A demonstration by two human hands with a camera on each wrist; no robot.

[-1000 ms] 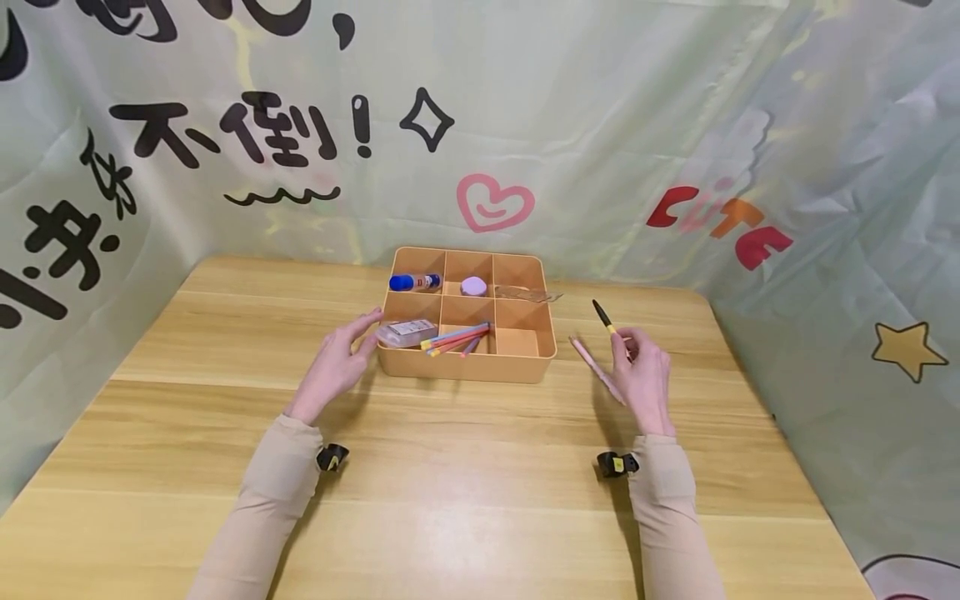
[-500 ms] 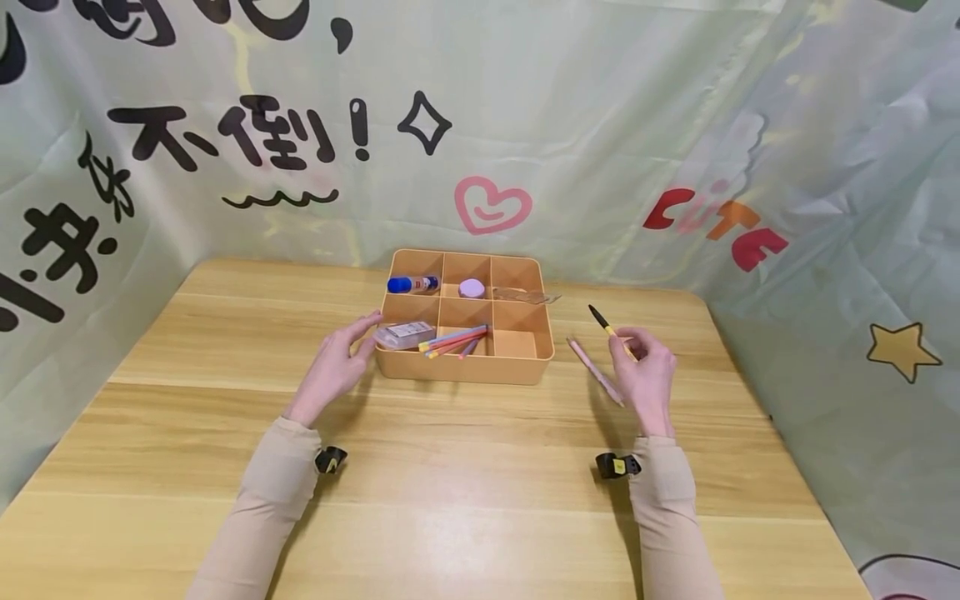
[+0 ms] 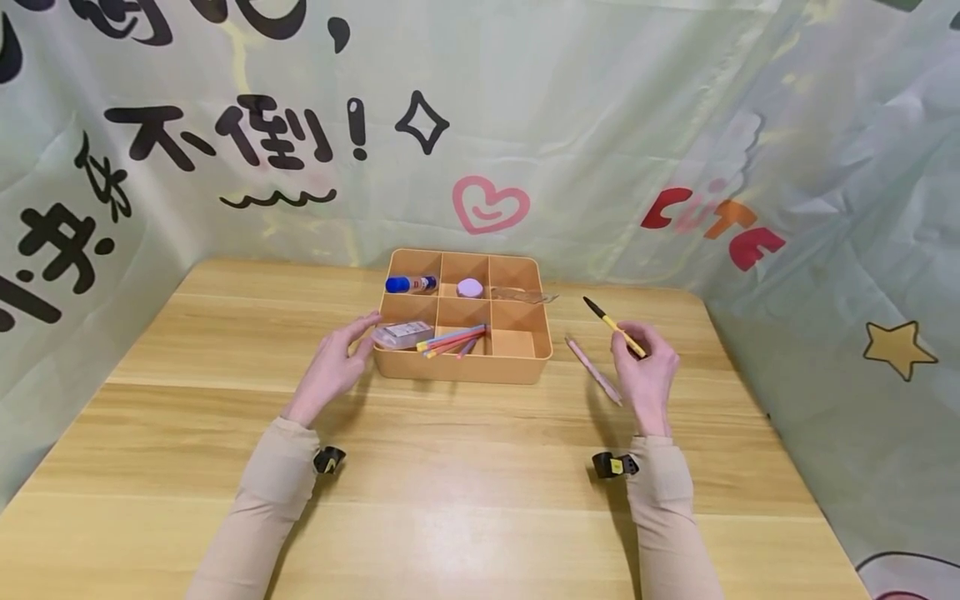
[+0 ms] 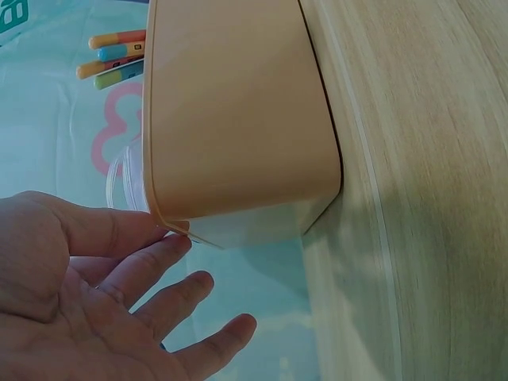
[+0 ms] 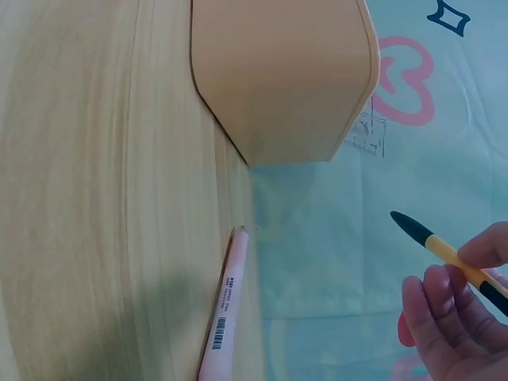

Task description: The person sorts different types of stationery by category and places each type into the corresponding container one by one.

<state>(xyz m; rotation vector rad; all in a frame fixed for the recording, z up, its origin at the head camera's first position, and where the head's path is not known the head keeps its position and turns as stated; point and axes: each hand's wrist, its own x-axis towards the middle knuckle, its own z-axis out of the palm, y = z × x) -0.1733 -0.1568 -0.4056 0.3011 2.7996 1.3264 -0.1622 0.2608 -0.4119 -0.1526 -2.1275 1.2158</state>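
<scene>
My right hand (image 3: 647, 367) pinches a yellow pen (image 5: 446, 251) with a black tip between thumb and fingers, tip pointing away to the left. Below it, a pink pen (image 3: 594, 372) with a barcode label (image 5: 219, 333) lies on the table. My left hand (image 3: 333, 367) is at the left front corner of a tan six-compartment organizer box (image 3: 457, 369). In the left wrist view its thumb and index fingertips touch the rim corner, and the other fingers (image 4: 226, 341) extend loosely, spread apart.
The box holds a blue-capped glue stick (image 3: 410, 284), a round lilac item (image 3: 470, 287), a clear ruler-like strip (image 3: 523, 296), a clear plastic case (image 3: 402, 335) and several coloured pens (image 3: 452, 340). A printed cloth (image 3: 600, 125) hangs behind the wooden table (image 3: 450, 492).
The yellow pen has swung in my right fingers, showing more of its barrel and pointing further left. My left hand stays at the box corner.
</scene>
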